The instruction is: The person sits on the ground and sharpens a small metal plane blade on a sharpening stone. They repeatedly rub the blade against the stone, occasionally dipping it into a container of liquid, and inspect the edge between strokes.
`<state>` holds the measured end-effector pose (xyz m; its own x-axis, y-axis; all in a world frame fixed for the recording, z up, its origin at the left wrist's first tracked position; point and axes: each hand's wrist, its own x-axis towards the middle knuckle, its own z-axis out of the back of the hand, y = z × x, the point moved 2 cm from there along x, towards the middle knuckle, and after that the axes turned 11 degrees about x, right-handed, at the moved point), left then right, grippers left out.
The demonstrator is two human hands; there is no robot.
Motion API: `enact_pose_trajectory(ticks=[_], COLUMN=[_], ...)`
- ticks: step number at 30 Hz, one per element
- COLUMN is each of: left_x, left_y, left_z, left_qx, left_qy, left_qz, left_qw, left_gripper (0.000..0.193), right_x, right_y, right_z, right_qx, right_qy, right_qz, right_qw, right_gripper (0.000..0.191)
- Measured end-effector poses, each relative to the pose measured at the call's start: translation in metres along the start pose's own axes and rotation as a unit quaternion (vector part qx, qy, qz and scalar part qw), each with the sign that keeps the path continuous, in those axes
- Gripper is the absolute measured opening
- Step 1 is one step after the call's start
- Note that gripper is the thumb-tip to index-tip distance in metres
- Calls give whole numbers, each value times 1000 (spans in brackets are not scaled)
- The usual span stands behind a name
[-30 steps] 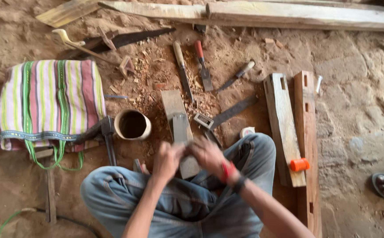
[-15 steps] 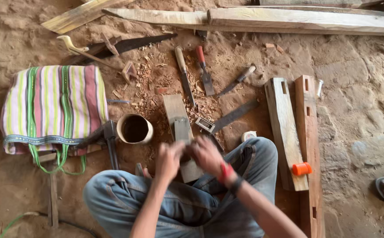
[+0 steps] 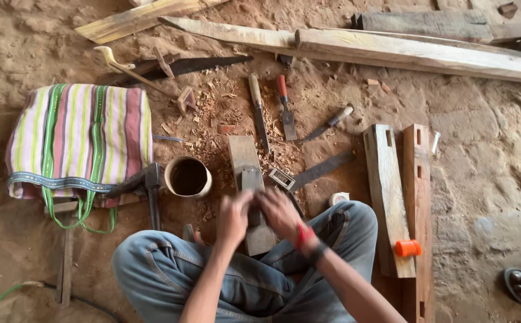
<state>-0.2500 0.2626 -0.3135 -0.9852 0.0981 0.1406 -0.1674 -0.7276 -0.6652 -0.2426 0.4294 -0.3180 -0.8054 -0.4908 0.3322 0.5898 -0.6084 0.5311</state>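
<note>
Seated person working both hands over a wooden block on sandy ground.

The wooden block (image 3: 245, 179) is lying lengthwise, running straight away from the knees. Left hand (image 3: 233, 216) and right hand (image 3: 278, 212) are closing over the block's near end (what they grip is blurred); a clay cup (image 3: 188, 177) is sitting just left of the block.

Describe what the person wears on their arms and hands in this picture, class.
Both forearms are bare, with no sleeves showing and no gloves on the left hand or right hand. The right wrist carries a red band and, just behind it, a dark band.
</note>
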Motion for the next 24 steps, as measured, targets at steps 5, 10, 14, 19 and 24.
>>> enact_pose_trajectory(ticks=[5,10,14,19,24], left_x=[-32,41,19,-41,32], left_y=[4,8,9,13,11], left_z=[19,12,5,19,18], left_qx=[47,88,22,64,174], left_qy=[17,19,63,55,98], left_qz=[-34,21,66,-70,-14], left_qw=[998,996,996,994,980], left_gripper=[36,35,40,33,35], right_x=[-27,37,20,-32,20], right_y=[25,-18,-5,38,-1], right_z=[-11,-5,-4,-8,-3], right_qx=[-23,-44,-65,-38,-132], right_qy=[38,-6,7,63,13], right_qz=[-27,-18,5,-29,9], right_qw=[999,999,998,997,991], right_gripper=[50,47,54,60,63])
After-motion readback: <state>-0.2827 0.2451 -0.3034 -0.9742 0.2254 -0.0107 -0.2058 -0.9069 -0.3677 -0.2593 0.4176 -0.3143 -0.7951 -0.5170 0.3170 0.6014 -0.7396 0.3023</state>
